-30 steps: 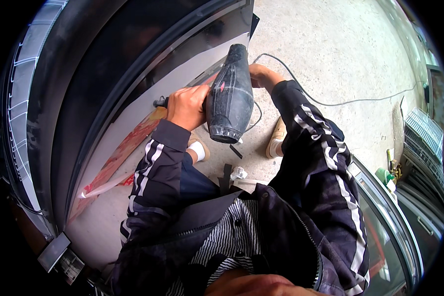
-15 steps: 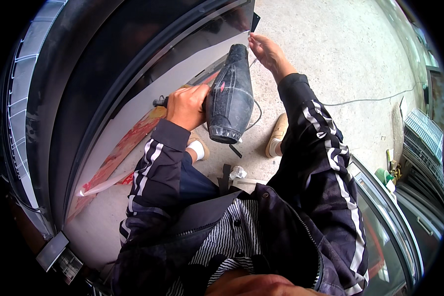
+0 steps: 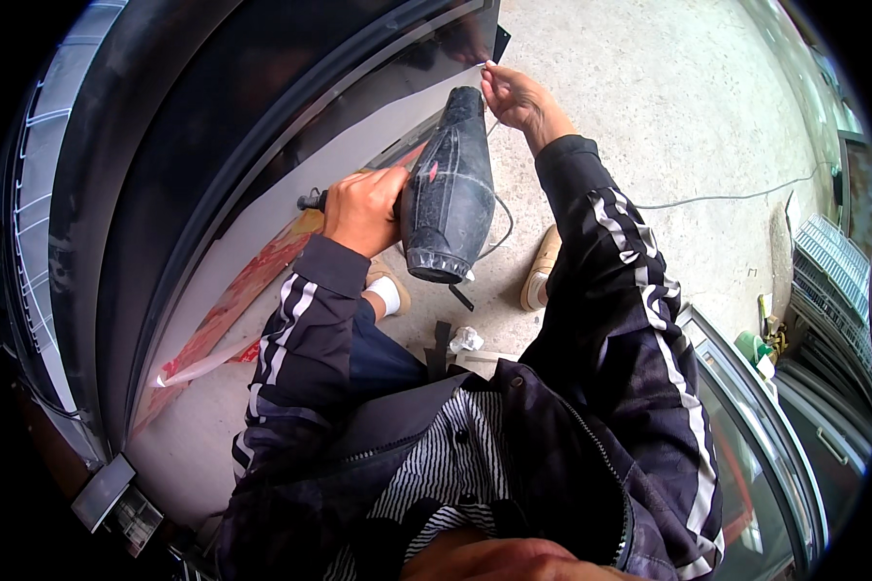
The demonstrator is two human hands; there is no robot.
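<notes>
Firstly, one concrete floor (image 3: pixel 639 107), pale grey. One large dark panel (image 3: pixel 203 145), glossy, filling my left side. One glass door (image 3: pixel 746 392) with a metal frame, low on my right. One pale sheet (image 3: pixel 344 145), running along the panel up to its far corner. One stack of wire racks (image 3: pixel 833 261), far right. One hair dryer (image 3: pixel 446 194), black, dusty, red-marked; it sits in front of me between my hands, narrow nozzle pointing away toward the panel's far corner. Hands, two: my left hand (image 3: pixel 361 208) wraps round the dryer's handle; my right hand (image 3: pixel 518 100) has thumb and fingertips drawn together at the sheet's far corner, though I cannot tell whether they pinch it. One pair of tan shoes (image 3: pixel 543 268). One crumpled white wad (image 3: pixel 467 339), on the floor near me. One short black strip (image 3: pixel 462 296), between my shoes.
</notes>
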